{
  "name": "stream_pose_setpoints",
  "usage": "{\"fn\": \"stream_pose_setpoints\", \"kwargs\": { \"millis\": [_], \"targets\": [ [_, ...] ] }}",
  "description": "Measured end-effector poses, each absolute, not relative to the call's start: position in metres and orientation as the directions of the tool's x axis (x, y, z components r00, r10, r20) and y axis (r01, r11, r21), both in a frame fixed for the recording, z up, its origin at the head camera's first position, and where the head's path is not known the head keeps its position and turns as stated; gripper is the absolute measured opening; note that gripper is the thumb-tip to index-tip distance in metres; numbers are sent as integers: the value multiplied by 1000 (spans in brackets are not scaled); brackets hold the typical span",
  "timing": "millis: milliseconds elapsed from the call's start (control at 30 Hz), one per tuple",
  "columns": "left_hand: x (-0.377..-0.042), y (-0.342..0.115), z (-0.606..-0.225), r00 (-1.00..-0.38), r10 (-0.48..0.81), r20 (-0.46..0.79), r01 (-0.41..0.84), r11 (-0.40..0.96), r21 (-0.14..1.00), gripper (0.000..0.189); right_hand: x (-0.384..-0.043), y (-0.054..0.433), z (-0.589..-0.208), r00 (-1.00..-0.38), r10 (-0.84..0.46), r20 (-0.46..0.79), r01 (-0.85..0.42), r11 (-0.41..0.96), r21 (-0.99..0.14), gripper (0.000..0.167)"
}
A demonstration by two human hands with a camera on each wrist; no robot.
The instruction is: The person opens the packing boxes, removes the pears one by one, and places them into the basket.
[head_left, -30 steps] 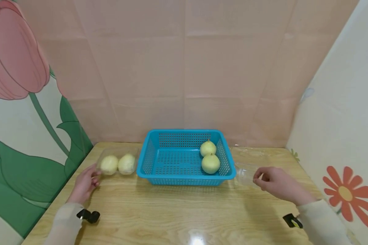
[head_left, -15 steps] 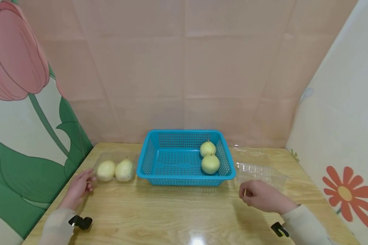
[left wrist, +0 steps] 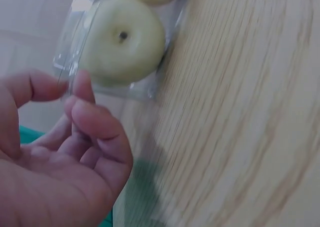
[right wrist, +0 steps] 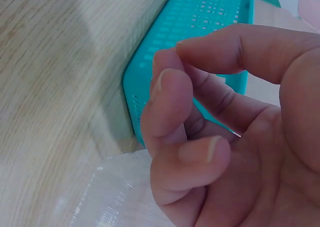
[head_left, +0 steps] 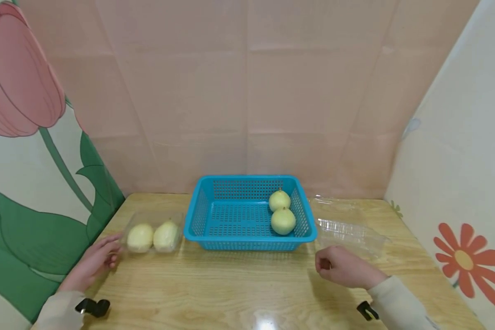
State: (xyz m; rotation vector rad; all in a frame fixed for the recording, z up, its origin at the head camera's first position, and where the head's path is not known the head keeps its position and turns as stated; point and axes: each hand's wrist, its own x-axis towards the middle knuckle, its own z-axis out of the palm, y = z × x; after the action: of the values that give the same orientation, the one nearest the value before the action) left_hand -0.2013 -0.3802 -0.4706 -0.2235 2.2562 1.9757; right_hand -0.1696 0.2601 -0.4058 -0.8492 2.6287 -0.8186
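My left hand (head_left: 92, 262) pinches the near left edge of a transparent plastic box (left wrist: 70, 47) between thumb and fingertip. Two round, pale yellow-green pears (head_left: 140, 238) lie side by side in it, left of the basket. In the left wrist view a dark stem shows on the nearer pear (left wrist: 122, 49). My right hand (head_left: 346, 266) hovers over the table to the front right of the basket, fingers loosely curled with nothing in them. Behind it is a second transparent plastic box (head_left: 350, 233), its lid folded back. Its near corner also appears in the right wrist view.
A blue perforated basket (head_left: 251, 239) stands at the back middle of the wooden table (head_left: 231, 293). Two pears (head_left: 283, 221) sit against its right wall. Pink cloth (head_left: 247, 91) hangs behind, and printed panels flank the table on both sides.
My left hand has drawn the box with the two pears towards me and slightly left. My right hand has moved left and nearer, away from the second box.
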Motion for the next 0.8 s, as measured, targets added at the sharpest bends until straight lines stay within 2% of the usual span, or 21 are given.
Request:
{"fn": "stream_pose_setpoints", "kwargs": {
  "millis": [100,233,467,800],
  "targets": [
    [-199,-385,-470,-976,45,-214,-208,109,972,30,-170,259,-409,-794,-605,-62,-468,672,-574,15],
    [-196,-393,-469,-957,181,-227,-213,95,972,41,-170,258,-413,-794,-604,-64,-468,676,-569,14],
    [-192,-408,-471,-880,402,-252,-238,84,968,41,-168,255,-413,-794,-604,-69,-467,679,-567,14],
    [-190,-416,-472,-759,614,-217,-230,60,971,56,-171,258,-415,-803,-591,-77,-452,688,-568,13]
  ]
}}
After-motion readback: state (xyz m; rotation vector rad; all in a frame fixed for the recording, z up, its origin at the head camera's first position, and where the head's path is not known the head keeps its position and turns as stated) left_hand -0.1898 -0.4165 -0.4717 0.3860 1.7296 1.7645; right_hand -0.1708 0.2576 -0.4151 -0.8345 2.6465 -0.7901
